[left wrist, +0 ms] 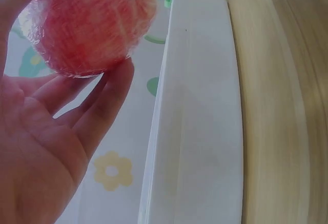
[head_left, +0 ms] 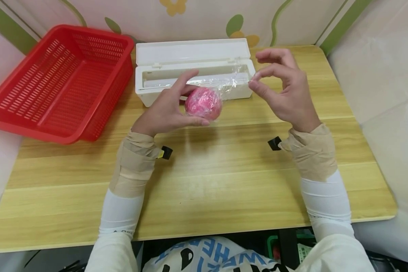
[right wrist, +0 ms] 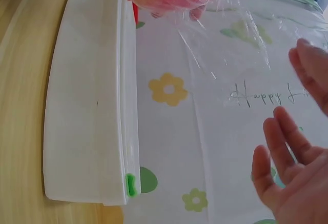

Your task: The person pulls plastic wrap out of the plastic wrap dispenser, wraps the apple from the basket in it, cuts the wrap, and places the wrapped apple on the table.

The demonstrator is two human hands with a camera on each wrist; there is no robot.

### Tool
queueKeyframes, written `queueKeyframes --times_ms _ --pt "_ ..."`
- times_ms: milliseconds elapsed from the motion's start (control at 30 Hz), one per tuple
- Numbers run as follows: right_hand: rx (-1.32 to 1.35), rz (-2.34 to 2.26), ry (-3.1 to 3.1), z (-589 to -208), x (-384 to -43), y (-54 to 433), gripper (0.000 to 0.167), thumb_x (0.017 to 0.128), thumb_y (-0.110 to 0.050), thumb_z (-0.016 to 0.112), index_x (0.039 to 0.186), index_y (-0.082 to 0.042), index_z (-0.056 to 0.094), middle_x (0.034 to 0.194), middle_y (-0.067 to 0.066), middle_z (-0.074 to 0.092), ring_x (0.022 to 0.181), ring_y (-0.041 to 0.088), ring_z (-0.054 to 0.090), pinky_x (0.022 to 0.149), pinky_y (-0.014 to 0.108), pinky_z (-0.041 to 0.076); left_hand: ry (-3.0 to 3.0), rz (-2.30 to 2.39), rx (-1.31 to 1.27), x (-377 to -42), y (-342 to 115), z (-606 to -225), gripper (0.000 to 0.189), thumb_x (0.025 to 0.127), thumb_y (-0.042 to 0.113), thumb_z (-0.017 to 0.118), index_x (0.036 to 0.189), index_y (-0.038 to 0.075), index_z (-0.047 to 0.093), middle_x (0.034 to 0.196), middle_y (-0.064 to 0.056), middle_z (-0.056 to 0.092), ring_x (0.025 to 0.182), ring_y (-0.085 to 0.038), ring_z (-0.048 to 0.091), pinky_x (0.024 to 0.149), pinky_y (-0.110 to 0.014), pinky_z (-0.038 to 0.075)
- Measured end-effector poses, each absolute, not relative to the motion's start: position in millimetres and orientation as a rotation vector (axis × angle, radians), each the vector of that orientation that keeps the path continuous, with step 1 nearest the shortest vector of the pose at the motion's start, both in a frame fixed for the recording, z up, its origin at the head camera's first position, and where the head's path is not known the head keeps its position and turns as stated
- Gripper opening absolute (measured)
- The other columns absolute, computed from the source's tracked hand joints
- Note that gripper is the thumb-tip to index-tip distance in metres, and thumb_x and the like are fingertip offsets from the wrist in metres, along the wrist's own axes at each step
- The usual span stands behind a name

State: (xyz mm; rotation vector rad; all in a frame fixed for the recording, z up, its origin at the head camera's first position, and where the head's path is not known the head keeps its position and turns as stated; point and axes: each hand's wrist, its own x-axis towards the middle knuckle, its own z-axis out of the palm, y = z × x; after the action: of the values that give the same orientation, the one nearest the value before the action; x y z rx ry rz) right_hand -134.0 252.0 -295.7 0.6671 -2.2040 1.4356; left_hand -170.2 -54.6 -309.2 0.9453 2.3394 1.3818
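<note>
A round, pink-red apple-like fruit (head_left: 204, 103) is wrapped in shiny cling film and held up over the table. My left hand (head_left: 171, 109) grips it, thumb at the near side and fingers behind; in the left wrist view the fingertips (left wrist: 122, 75) press its underside. From the fruit a loose tail of clear cling film (head_left: 229, 85) stretches right. My right hand (head_left: 289, 88) pinches the film's far end between thumb and forefinger, its other fingers raised apart. Behind both hands stands a white cling film box (head_left: 193, 92), lid (head_left: 193, 52) raised, with a pale roll inside.
At the back left a red slotted plastic basket (head_left: 85, 128) stands beside the white box. Both rest on a wooden table (head_left: 204, 189), whose rounded front edge lies close to the person. A cloth printed with flowers (head_left: 204, 22) hangs behind the table.
</note>
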Motion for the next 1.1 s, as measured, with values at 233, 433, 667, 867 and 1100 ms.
queueKeyframes --times_ms 233,433,667,867,1100 --pt "0.691 1.349 -2.298 -297.0 -133.4 244.6 0.008 0.087 0.009 0.08 0.089 0.005 0.073 0.143 0.016 0.057 0.142 0.02 0.046 0.122 0.036 0.033 2.267 1.294 0.951 -169.1 -51.1 -311.0 0.118 0.076 0.029 0.097 0.166 0.014 0.021 0.153 -0.004 0.06 0.132 -0.016 0.062 0.112 -0.04 0.054" --pt "0.669 1.375 -2.38 -299.6 -134.0 243.2 0.013 0.087 0.005 0.08 0.094 0.004 0.069 0.14 0.014 0.064 0.137 0.017 0.053 0.114 0.033 0.041 2.232 1.234 1.07 -168.8 -49.8 -312.4 0.12 0.074 0.026 0.098 0.166 0.011 0.022 0.149 -0.002 0.062 0.133 -0.014 0.061 0.113 -0.037 0.053" --pt "0.41 1.598 -2.608 -298.3 -134.2 241.0 0.036 0.098 -0.021 0.075 0.13 -0.009 0.064 0.115 0.002 0.07 0.105 0.014 0.067 0.088 0.025 0.054 2.262 1.196 1.133 -168.9 -49.5 -312.0 0.122 0.072 0.028 0.099 0.166 0.013 0.023 0.151 -0.001 0.06 0.137 -0.014 0.058 0.116 -0.039 0.05" --pt "0.22 1.694 -2.683 -301.7 -137.8 238.3 0.035 0.099 -0.029 0.074 0.127 -0.01 0.065 0.093 0.0 0.071 0.075 0.018 0.067 0.06 0.026 0.055 2.303 1.157 1.146 -167.6 -48.0 -311.4 0.122 0.072 0.03 0.1 0.166 0.013 0.024 0.151 -0.002 0.06 0.137 -0.015 0.058 0.117 -0.037 0.049" --pt "0.067 1.576 -2.754 -301.3 -137.3 236.3 0.042 0.099 -0.048 0.071 0.122 -0.013 0.069 0.103 0.002 0.068 0.088 0.02 0.068 0.064 0.03 0.06 2.341 1.123 1.155 -167.3 -46.8 -310.1 0.122 0.072 0.03 0.1 0.166 0.013 0.024 0.151 -0.001 0.061 0.138 -0.015 0.058 0.118 -0.036 0.048"
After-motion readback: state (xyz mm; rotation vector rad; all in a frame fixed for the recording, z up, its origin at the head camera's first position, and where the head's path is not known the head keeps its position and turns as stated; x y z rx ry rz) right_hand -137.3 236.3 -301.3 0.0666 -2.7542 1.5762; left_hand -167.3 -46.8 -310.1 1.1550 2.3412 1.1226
